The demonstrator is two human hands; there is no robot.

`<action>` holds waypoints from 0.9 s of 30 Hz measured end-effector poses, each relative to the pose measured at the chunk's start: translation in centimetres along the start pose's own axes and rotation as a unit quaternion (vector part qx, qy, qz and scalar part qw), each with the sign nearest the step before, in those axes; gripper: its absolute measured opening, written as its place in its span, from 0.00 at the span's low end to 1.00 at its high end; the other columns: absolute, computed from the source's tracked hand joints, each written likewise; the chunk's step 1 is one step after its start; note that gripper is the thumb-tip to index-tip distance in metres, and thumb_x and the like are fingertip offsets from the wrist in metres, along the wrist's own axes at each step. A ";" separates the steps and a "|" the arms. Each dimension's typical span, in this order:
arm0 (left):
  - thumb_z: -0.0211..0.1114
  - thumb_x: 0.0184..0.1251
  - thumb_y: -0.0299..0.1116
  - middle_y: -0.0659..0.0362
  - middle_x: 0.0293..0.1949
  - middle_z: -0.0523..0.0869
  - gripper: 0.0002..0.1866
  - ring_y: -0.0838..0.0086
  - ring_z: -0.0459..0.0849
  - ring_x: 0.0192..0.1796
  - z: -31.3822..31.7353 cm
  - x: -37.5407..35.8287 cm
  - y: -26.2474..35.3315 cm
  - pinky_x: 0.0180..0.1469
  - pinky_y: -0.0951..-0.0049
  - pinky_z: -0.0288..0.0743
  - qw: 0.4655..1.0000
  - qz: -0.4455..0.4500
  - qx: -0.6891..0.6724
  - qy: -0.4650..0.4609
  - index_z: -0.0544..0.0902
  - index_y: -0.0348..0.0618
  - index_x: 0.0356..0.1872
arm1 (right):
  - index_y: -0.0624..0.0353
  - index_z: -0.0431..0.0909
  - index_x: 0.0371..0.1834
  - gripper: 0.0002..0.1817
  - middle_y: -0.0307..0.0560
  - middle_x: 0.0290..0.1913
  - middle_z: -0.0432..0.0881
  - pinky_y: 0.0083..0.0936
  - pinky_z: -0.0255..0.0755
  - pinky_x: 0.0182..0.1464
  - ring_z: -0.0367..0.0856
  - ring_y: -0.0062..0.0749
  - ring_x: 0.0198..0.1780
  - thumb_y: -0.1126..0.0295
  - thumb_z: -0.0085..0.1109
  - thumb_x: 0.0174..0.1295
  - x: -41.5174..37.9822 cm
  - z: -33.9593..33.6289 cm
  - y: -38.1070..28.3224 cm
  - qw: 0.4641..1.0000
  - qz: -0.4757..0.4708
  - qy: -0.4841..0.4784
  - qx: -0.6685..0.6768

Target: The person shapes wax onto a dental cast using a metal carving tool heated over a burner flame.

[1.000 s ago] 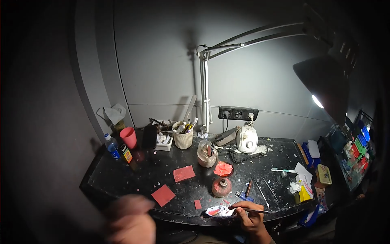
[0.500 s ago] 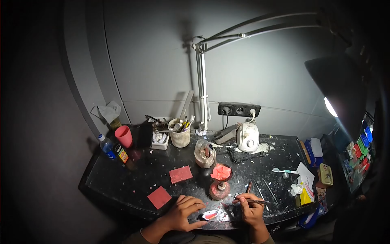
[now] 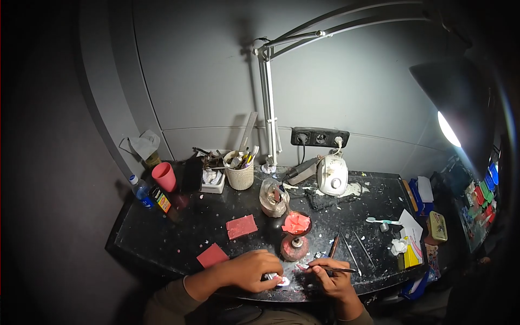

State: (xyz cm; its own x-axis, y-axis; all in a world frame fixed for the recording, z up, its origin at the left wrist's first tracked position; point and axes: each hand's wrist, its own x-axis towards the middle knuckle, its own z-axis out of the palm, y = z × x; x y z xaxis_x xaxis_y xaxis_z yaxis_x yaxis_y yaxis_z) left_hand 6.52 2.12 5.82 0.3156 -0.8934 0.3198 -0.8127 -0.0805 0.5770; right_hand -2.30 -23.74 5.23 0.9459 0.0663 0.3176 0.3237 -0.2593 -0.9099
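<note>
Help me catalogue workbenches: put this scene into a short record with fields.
Left hand: at a small white-and-pink piece, grip partly hidden
Right hand: holding a thin dark-handled tool
Centre: round reddish pot, pink scraps just behind it
Left side: two reddish sheets, pink cup
Back: woven holder with tools, white device
Light: desk lamp, on

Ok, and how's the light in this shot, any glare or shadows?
Head view: the opening of the black lamp shade glares white; head view: the white jointed lamp arm casts a shadow on the grey wall, and corners fall dark; head view: the white-and-pink piece at the left hand looks nearly washed out.
</note>
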 end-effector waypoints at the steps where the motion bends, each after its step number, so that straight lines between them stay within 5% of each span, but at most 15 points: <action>1: 0.68 0.67 0.36 0.54 0.32 0.84 0.09 0.57 0.82 0.36 -0.1 0.2 -0.4 0.42 0.60 0.72 1.000 -0.008 -0.013 -0.011 0.85 0.40 0.36 | 0.67 0.85 0.40 0.06 0.49 0.33 0.90 0.23 0.82 0.40 0.90 0.29 0.35 0.76 0.60 0.69 0.0 -0.1 0.0 1.000 0.005 -0.005 -0.012; 8: 0.70 0.68 0.33 0.54 0.31 0.85 0.08 0.62 0.84 0.34 0.3 0.0 -0.5 0.37 0.64 0.74 0.983 -0.053 -0.173 -0.015 0.87 0.39 0.39 | 0.68 0.85 0.40 0.06 0.50 0.33 0.90 0.23 0.82 0.40 0.90 0.30 0.36 0.76 0.60 0.69 -0.4 -0.3 0.5 1.000 0.019 0.008 -0.002; 14: 0.70 0.69 0.32 0.54 0.37 0.88 0.08 0.69 0.85 0.37 -0.4 -0.3 -0.5 0.39 0.71 0.75 0.980 -0.098 -0.170 0.033 0.88 0.38 0.42 | 0.68 0.85 0.39 0.06 0.52 0.35 0.90 0.25 0.82 0.41 0.90 0.33 0.36 0.76 0.61 0.68 0.0 -0.1 0.6 1.000 -0.003 0.008 -0.024; 17: 0.70 0.69 0.29 0.55 0.39 0.88 0.08 0.76 0.85 0.39 -0.3 0.0 -0.1 0.40 0.74 0.76 0.968 -0.112 -0.208 0.087 0.88 0.37 0.43 | 0.67 0.85 0.38 0.05 0.54 0.35 0.89 0.28 0.82 0.42 0.89 0.39 0.35 0.76 0.64 0.65 0.7 -0.2 0.4 0.986 -0.155 0.051 -0.042; 22: 0.71 0.66 0.24 0.55 0.38 0.88 0.08 0.76 0.86 0.36 0.2 -0.3 0.0 0.39 0.75 0.79 0.938 -0.147 -0.294 0.112 0.88 0.33 0.44 | 0.66 0.85 0.38 0.05 0.53 0.37 0.89 0.29 0.82 0.41 0.90 0.41 0.36 0.78 0.69 0.60 1.3 -0.1 -2.3 0.980 -0.185 0.051 -0.048; 24: 0.71 0.65 0.22 0.54 0.39 0.89 0.08 0.75 0.88 0.38 0.5 -0.4 0.0 0.40 0.75 0.81 0.927 -0.151 -0.317 0.135 0.87 0.32 0.44 | 0.64 0.84 0.40 0.09 0.52 0.37 0.89 0.29 0.83 0.40 0.90 0.42 0.37 0.80 0.71 0.56 1.9 0.5 -2.8 0.957 -0.267 0.032 -0.104; 27: 0.72 0.64 0.20 0.51 0.42 0.89 0.10 0.75 0.89 0.41 0.8 -0.7 -0.7 0.42 0.76 0.83 0.955 -0.101 -0.225 0.168 0.87 0.31 0.45 | 0.63 0.84 0.42 0.13 0.52 0.41 0.88 0.29 0.84 0.42 0.90 0.41 0.42 0.80 0.73 0.54 1.6 1.5 -2.2 0.946 -0.289 0.022 -0.147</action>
State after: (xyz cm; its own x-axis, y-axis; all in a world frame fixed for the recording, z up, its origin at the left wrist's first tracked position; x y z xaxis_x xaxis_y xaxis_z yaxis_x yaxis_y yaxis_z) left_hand 6.46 2.47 4.63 0.6435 -0.6821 0.3472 -0.4507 0.0288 0.8922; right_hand -1.43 -21.63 7.37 0.6093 0.2400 0.7558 0.7600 -0.4488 -0.4701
